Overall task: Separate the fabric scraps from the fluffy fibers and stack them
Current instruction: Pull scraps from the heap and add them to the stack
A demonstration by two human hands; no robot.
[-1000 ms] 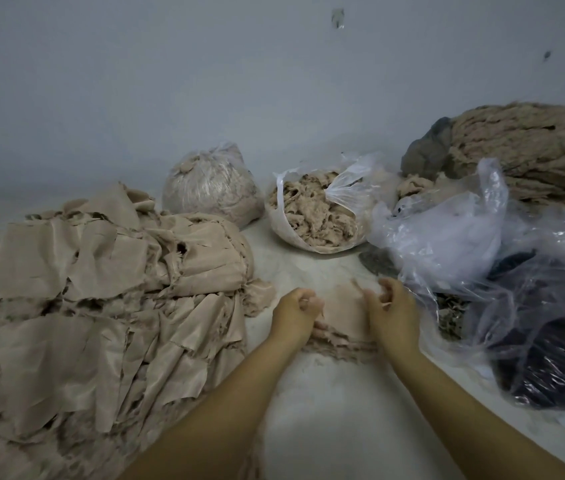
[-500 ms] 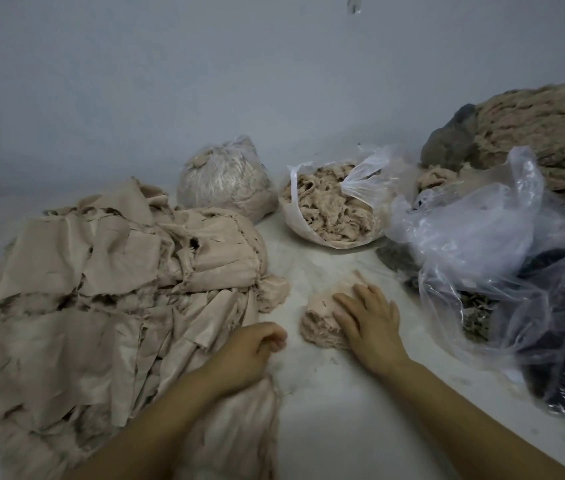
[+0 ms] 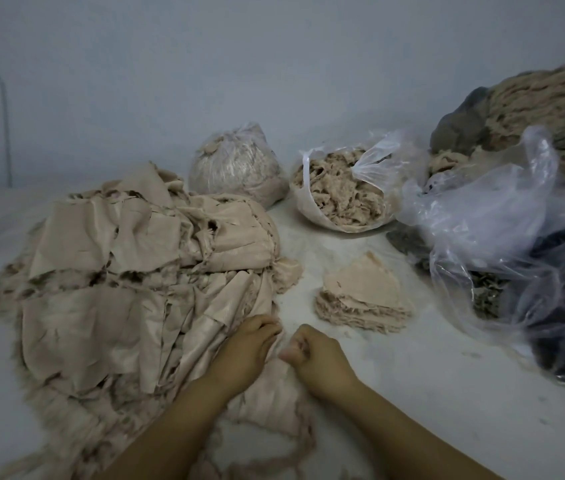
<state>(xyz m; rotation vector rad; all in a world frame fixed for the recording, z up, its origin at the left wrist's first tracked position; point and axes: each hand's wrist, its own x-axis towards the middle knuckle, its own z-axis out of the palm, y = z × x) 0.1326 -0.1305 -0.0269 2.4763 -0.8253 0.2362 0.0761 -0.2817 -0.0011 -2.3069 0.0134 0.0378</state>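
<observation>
A big heap of beige fabric scraps with fluffy fringed edges (image 3: 128,271) fills the left of the white surface. A small neat stack of separated scraps (image 3: 364,296) lies to the right of it, with no hand on it. My left hand (image 3: 243,355) grips the near right edge of the heap with curled fingers. Just beside it my right hand (image 3: 312,355) is curled, thumb against forefinger, pinching at the same scrap edge; what lies between its fingers is hard to make out.
An open plastic bag of loose fluffy fibers (image 3: 340,192) and a tied full bag (image 3: 236,164) stand at the back. Crumpled clear plastic bags over dark material (image 3: 516,244) crowd the right. A large fibrous bundle (image 3: 548,109) lies at the back right against the wall.
My right hand has lifted off the small stack and come back left beside my left hand at the heap's edge. The stack now lies uncovered.
</observation>
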